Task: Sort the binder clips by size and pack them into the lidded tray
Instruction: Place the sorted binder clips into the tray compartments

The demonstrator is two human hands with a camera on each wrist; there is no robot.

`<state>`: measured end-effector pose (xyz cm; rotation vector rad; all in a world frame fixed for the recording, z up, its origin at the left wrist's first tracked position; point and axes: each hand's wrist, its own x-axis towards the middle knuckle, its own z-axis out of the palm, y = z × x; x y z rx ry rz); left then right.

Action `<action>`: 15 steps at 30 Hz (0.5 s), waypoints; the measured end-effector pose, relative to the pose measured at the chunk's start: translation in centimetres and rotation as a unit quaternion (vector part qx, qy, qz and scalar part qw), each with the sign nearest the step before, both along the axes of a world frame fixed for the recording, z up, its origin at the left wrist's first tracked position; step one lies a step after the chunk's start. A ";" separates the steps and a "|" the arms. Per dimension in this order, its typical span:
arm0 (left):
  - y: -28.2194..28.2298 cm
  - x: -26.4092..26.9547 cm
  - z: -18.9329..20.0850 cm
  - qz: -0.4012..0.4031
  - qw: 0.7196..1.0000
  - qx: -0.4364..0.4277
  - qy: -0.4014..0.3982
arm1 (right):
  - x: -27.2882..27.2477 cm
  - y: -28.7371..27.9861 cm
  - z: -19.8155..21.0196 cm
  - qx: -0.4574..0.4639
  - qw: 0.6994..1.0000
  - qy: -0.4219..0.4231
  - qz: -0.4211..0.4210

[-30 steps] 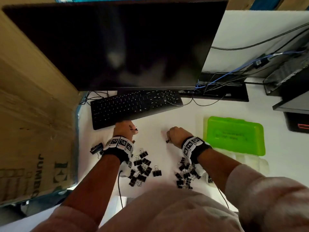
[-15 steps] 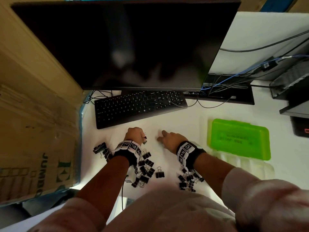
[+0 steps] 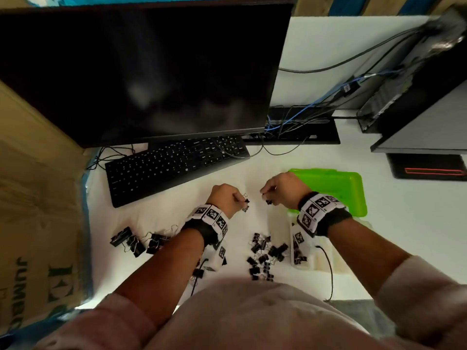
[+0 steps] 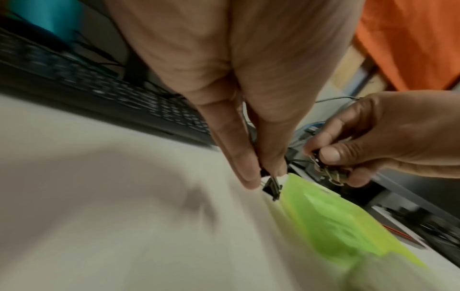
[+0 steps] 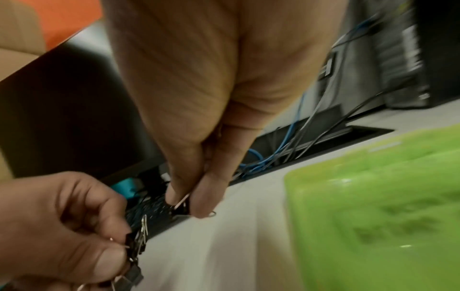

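My left hand (image 3: 240, 201) hovers over the white desk and pinches small black binder clips (image 3: 245, 201); in the left wrist view its fingertips (image 4: 248, 177) pinch one small clip (image 4: 272, 187). Just to its right, my right hand (image 3: 265, 197) pinches another small clip (image 3: 268, 202), seen between thumb and finger in the right wrist view (image 5: 181, 206). The green lid (image 3: 338, 190) of the tray lies open behind the right wrist, with the clear tray base (image 3: 318, 261) nearer me. A heap of small clips (image 3: 262, 257) lies by the tray and bigger clips (image 3: 136, 241) lie at the left.
A black keyboard (image 3: 174, 165) and a dark monitor (image 3: 141, 72) stand behind the hands. A cardboard box (image 3: 32, 198) walls the left side. Cables (image 3: 298, 125) and a computer case (image 3: 414, 79) fill the back right.
Both hands have risen from the desk and shifted right toward the green lid, each still pinching small clips. The hands now face each other closely.
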<state>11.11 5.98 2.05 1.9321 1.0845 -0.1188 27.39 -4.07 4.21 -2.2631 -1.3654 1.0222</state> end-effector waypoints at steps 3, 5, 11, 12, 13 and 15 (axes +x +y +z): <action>-2.4 2.8 1.1 -0.062 0.997 -0.009 -0.034 | 1.8 -3.5 1.0 0.013 0.997 -0.006 -0.080; -4.3 4.2 1.3 -0.107 0.993 -0.019 -0.048 | 2.0 -6.0 1.3 0.018 0.993 -0.005 -0.114; -10.0 6.6 1.6 -0.233 0.971 -0.025 -0.043 | 0.6 -12.9 1.0 0.019 0.981 -0.014 -0.194; -10.6 6.8 1.6 -0.246 0.968 -0.024 -0.041 | 0.5 -13.8 0.8 0.019 0.977 -0.002 -0.213; -11.1 6.9 1.5 -0.256 0.966 -0.022 -0.041 | 0.5 -14.4 0.6 0.021 0.973 0.007 -0.229; -11.9 7.1 1.3 -0.263 0.964 -0.012 -0.038 | 0.5 -15.4 0.3 0.026 0.968 0.010 -0.251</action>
